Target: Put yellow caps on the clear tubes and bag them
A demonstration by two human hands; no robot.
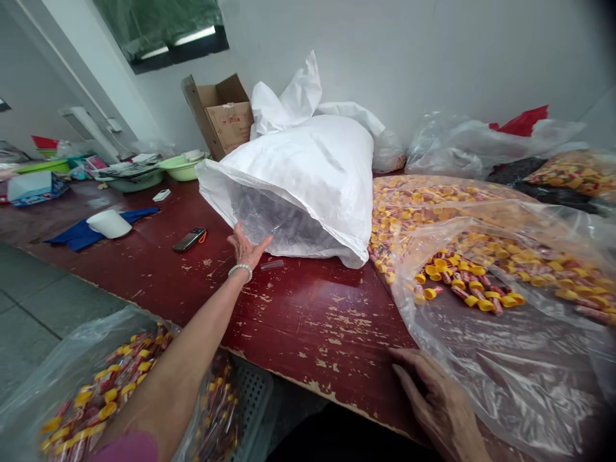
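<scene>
My left hand, with a beaded bracelet on the wrist, reaches to the lower left edge of the mouth of a large white sack, fingers spread. Inside the sack's open mouth show clear plastic pieces. A small clear tube lies on the red table just right of that hand. My right hand rests near the table's front edge, thumb and fingers apart, holding nothing. Beside it spreads a large clear plastic bag with yellow-capped, red-wrapped pieces in its opening.
Below the table at left, another clear bag holds yellow-and-red pieces. On the worn red table are a phone-like device, a white cup on blue cloth, green basins and a cardboard box near the wall.
</scene>
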